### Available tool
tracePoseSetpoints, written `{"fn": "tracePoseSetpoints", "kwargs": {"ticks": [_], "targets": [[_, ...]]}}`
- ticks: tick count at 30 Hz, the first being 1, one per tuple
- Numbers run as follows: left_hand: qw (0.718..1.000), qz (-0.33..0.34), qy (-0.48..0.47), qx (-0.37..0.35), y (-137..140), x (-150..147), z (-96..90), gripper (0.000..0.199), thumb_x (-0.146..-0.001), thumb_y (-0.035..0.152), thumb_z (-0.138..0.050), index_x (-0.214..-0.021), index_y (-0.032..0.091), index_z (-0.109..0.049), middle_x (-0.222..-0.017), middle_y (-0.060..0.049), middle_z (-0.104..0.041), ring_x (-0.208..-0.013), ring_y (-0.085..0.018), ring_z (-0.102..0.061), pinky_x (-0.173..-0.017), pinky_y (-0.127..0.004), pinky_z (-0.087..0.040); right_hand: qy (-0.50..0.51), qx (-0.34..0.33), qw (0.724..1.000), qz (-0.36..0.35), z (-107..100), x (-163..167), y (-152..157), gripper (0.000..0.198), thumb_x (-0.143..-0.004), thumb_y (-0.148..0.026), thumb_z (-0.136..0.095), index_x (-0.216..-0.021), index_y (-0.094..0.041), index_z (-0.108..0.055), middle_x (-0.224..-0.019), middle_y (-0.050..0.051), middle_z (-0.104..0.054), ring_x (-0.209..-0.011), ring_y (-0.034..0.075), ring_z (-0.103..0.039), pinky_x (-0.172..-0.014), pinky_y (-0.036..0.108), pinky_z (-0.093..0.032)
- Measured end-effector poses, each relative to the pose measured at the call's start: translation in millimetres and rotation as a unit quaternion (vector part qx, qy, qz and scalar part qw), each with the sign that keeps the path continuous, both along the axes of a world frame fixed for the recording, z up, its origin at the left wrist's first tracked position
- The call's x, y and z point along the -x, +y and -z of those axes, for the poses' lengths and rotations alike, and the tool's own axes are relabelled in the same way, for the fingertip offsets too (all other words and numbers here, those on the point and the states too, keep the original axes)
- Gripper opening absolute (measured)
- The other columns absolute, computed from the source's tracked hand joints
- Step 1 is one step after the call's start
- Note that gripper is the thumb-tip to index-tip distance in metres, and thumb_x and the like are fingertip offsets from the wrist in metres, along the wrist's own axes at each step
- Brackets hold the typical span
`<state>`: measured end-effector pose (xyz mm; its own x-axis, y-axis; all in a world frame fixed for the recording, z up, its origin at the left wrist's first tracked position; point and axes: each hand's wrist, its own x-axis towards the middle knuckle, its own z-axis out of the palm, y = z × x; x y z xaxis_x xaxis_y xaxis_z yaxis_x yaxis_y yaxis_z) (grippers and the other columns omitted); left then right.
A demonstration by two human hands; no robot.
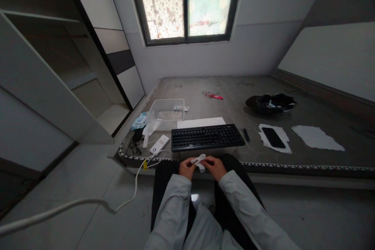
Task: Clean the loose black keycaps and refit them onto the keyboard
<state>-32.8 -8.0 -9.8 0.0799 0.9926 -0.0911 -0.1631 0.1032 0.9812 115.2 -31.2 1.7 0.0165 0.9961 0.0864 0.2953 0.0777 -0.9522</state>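
Observation:
Between my two hands, above my lap, is a small white bundle (200, 161) with loops; it looks like a coiled cable, though its ends are hidden. My left hand (186, 168) pinches its left side with the fingers closed. On the right side, my right hand (215, 167) grips it between thumb and fingers. Just beyond my hands, a black keyboard (206, 137) lies near the front edge of the mattress (231, 86). A white sheet (202, 122) shows behind the keyboard.
To the left are a clear plastic box (166, 114), a white power strip (159, 144) with a cord, and a blue mask packet (139, 121). Rightward lie a small black stick (246, 135), a phone (273, 137) on paper, another paper (318, 138) and a black cap (272, 103).

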Motion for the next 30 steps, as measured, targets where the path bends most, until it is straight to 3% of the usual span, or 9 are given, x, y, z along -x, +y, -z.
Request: {"fn": "tracePoseSetpoints", "kwargs": {"ticks": [5,13,22,30], "targets": [[1.0,0.003,-0.018,0.019,0.2,-0.9,-0.7,0.026,-0.047,0.022,-0.075,-0.071,0.013,-0.071,-0.072,-0.006,-0.071,-0.071,-0.021,-0.064,-0.069,-0.029,-0.049,0.009,0.004,1.0,0.001,0.3,-0.2,-0.5,0.032,-0.071,-0.044,-0.057,-0.084,-0.018,-0.069,-0.083,0.006,-0.068,-0.08,0.022,-0.06,-0.076,0.033,-0.045],[0.998,-0.003,-0.042,0.048,-1.4,-4.0,-1.2,0.024,-0.049,0.022,-0.074,-0.07,0.012,-0.067,-0.065,-0.003,-0.068,-0.06,-0.016,-0.062,-0.056,-0.022,-0.047,-0.022,0.027,0.999,0.04,4.1,0.8,1.0,0.031,-0.065,-0.046,-0.062,-0.075,-0.017,-0.066,-0.067,0.002,-0.064,-0.064,0.017,-0.057,-0.062,0.027,-0.044],[0.998,0.002,-0.029,0.05,-1.9,-2.4,-5.8,0.026,-0.048,0.026,-0.075,-0.069,0.012,-0.068,-0.064,-0.003,-0.068,-0.064,-0.018,-0.063,-0.057,-0.023,-0.048,-0.021,0.017,0.998,0.049,4.5,1.8,1.0,0.032,-0.064,-0.048,-0.061,-0.071,-0.017,-0.065,-0.059,-0.001,-0.059,-0.054,0.013,-0.05,-0.052,0.023,-0.038],[0.997,0.016,-0.062,0.044,-0.1,-2.9,2.3,0.025,-0.05,0.025,-0.075,-0.07,0.013,-0.068,-0.066,-0.002,-0.069,-0.063,-0.016,-0.062,-0.058,-0.022,-0.047,-0.024,0.018,0.998,0.052,3.9,1.2,1.2,0.031,-0.064,-0.047,-0.061,-0.07,-0.017,-0.065,-0.057,-0.001,-0.058,-0.052,0.012,-0.049,-0.05,0.023,-0.036]]}}
